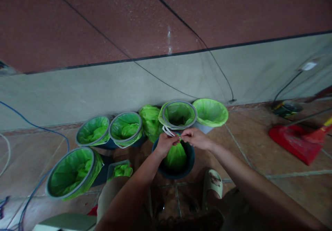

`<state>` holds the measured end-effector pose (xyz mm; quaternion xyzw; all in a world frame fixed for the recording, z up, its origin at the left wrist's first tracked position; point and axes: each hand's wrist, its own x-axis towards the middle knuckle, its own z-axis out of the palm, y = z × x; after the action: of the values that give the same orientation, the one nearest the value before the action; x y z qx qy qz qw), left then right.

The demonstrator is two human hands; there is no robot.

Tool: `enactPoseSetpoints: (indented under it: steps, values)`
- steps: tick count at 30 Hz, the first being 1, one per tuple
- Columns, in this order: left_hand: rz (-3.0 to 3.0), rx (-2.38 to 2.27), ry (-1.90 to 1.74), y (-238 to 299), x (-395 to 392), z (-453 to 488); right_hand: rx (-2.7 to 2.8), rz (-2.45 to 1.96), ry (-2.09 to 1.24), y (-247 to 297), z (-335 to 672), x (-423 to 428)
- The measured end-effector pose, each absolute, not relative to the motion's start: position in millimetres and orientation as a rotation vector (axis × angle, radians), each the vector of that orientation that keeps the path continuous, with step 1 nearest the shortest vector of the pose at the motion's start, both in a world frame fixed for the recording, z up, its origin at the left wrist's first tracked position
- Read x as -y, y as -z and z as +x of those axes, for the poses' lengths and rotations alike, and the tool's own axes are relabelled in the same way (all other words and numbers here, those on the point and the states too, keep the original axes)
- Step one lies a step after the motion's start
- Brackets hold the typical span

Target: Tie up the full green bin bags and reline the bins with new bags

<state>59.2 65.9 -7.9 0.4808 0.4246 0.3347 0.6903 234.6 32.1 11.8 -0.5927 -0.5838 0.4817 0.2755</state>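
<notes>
Sitting in the bucket (191, 157) is a green bag (176, 158)

Thin crinkled plastic bag (175, 159), smooth plastic bucket (192, 158), matt tiled floor (259, 144), rough wall (103, 16)

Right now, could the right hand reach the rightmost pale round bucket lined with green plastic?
Probably yes: the bucket stands unobstructed just beyond the right hand, which looks busy with the green plastic bag.

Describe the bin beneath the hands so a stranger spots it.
Find the pale grey wall, then the green-lined bins along its foot. Before the second from right stands a round, dark blue plastic bin. Its green plastic bag alone tapers to the left hand and right hand.
</notes>
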Motion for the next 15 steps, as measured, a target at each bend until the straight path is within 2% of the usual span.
enactPoseSetpoints:
  steps: [6,15]
  values:
    - [1.119,-0.982,-0.813,14.3,-69.8,56.9,1.487,-1.572,-1.534,-8.3,231.1,-27.6]
    - [1.522,-1.007,-0.860,18.8,-72.9,55.9,1.516,-1.676,-1.429,2.2,233.6,-30.4]
